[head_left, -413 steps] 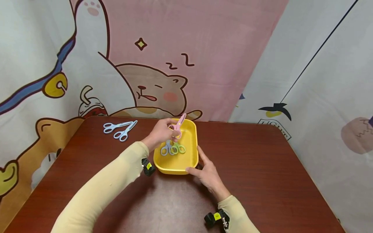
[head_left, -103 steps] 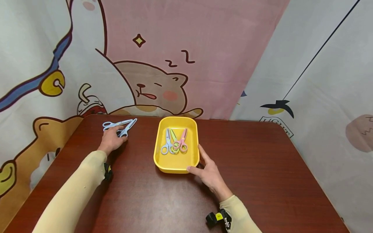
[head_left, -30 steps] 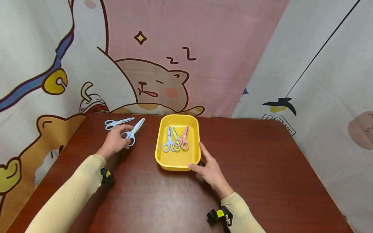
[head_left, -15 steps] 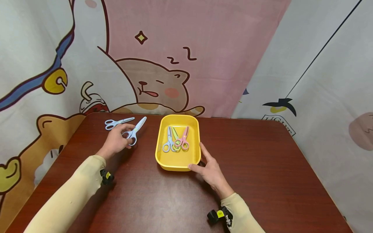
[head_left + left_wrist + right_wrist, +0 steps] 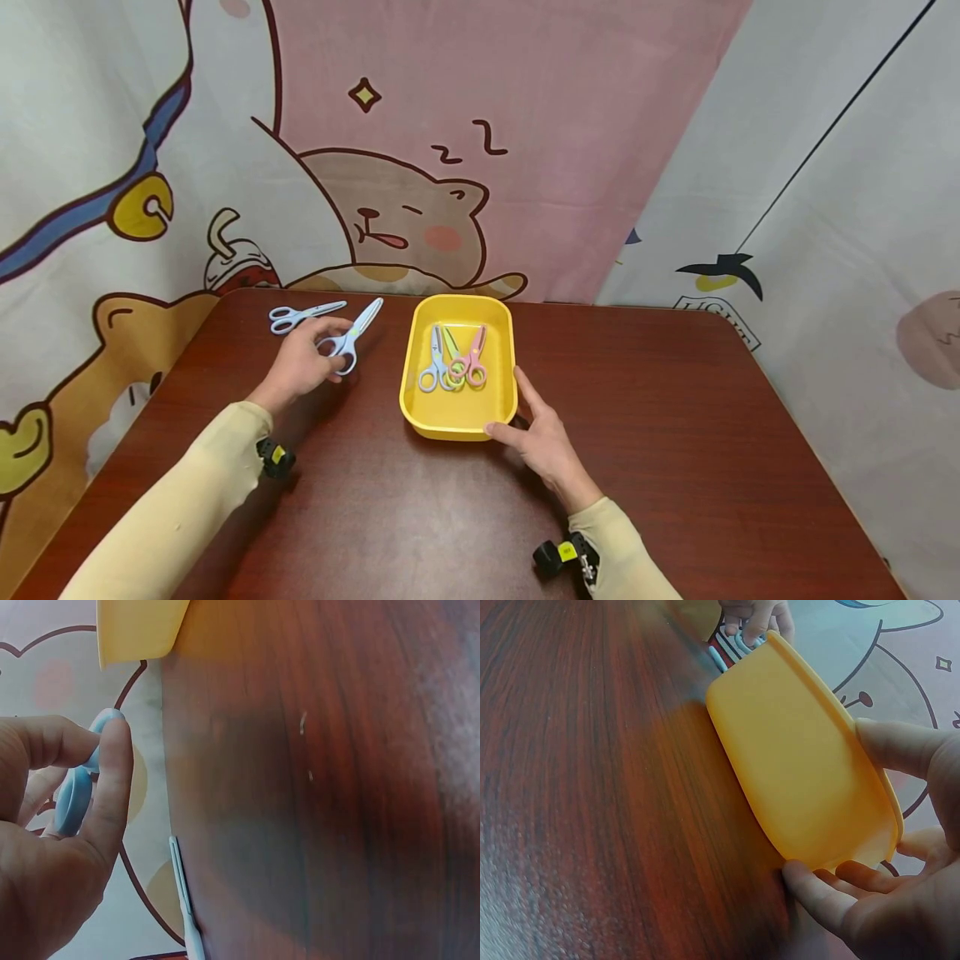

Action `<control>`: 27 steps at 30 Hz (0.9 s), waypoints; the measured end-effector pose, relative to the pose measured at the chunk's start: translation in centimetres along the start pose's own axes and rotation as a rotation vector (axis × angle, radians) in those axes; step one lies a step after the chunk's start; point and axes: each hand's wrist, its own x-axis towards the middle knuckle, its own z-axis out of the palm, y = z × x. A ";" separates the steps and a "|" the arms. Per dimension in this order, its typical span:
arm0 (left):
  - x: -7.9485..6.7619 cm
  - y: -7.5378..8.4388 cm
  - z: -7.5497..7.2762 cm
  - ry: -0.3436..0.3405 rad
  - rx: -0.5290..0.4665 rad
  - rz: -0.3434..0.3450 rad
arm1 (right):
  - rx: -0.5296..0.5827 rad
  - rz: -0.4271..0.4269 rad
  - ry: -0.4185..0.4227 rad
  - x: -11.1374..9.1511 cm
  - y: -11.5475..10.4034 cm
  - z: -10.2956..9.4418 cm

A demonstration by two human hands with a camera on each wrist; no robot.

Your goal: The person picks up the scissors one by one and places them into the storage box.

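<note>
My left hand [image 5: 303, 360] pinches a pair of light-blue scissors [image 5: 363, 320] by the handles, with the blades pointing up and away to the right. The left wrist view shows the blue handle loops [image 5: 73, 799] between thumb and fingers, off the table. My right hand [image 5: 546, 446] holds the near right corner of a yellow plastic tray [image 5: 453, 423], thumb on the rim and fingers against the outer wall. Inside the tray lie blue scissors [image 5: 437, 358], green scissors [image 5: 450, 340] and pink scissors [image 5: 472, 360], partly overlapping.
Another pair of light-blue scissors [image 5: 306, 316] lies on the brown table [image 5: 660, 417] near its far left edge, just beyond my left hand. A patterned cloth [image 5: 555, 167] with cartoon animals hangs behind the table.
Since a few seconds ago, my left hand has picked up one pair of light-blue scissors and is shifting them slightly right. Earlier, pink scissors went into the tray. My right hand keeps its hold.
</note>
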 end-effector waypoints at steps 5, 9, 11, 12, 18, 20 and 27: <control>-0.1 0.5 0.1 0.003 -0.002 0.026 | -0.005 0.004 -0.003 0.0 0.0 0.0; -0.2 0.8 0.2 0.006 0.004 0.046 | -0.005 0.006 -0.006 -0.1 0.0 -0.1; -0.2 1.0 0.2 0.009 0.007 0.048 | -0.003 0.006 -0.006 -0.1 -0.1 -0.1; -0.2 1.1 0.2 0.011 0.010 0.048 | -0.001 0.005 -0.007 -0.1 -0.1 -0.1; -0.1 1.7 0.3 0.008 0.004 0.053 | 0.007 0.004 -0.008 -0.1 0.0 -0.1; -0.1 1.9 0.4 0.007 -0.001 0.058 | 0.010 0.003 -0.009 0.0 0.1 -0.1; -0.2 2.8 0.7 -0.003 -0.008 0.077 | 0.012 0.006 -0.001 0.1 0.1 -0.1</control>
